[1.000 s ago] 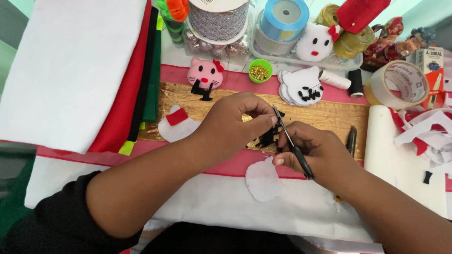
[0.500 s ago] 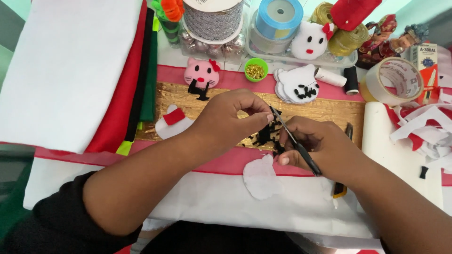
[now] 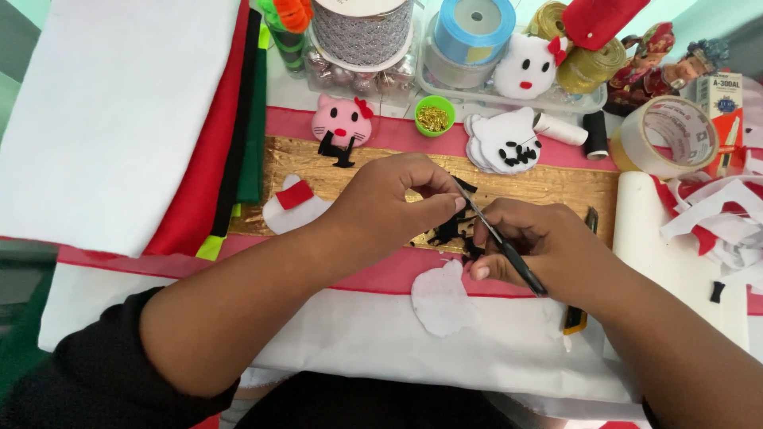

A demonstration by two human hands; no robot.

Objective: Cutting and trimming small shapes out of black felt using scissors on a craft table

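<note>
at the centre of the frame the left hand point(image 3: 397, 199) pinches a small piece of black felt point(image 3: 464, 187) between thumb and fingertips, held tight just above the long gold glitter sheet point(image 3: 556, 184). the right hand point(image 3: 531, 248), just right of centre, is closed around thin black scissors point(image 3: 501, 240), whose blades point up and left to meet the pinched felt; small black felt scraps point(image 3: 447, 232) lie on the gold sheet just under both hands. below the hands, on the white cloth, lies a flat white felt cat-head cutout point(image 3: 439, 299). left of the left wrist sits a white felt piece with a red bow point(image 3: 292, 205). higher up, a pink felt cat face point(image 3: 341, 121) lies beside a small green cup of gold pins point(image 3: 434, 116), and to the right of that a stack of white felt cat heads with black bits on top point(image 3: 502, 143). at the right edge stands a roll of clear packing tape point(image 3: 666, 137), and beside it a small upright white-and-orange glue box with a blue label patch point(image 3: 722, 107). the top centre holds a blue ribbon spool point(image 3: 474, 25) and a silver lace spool point(image 3: 362, 32). folded white, red, black and green felt sheets point(image 3: 119, 111) fill the upper left.
</note>
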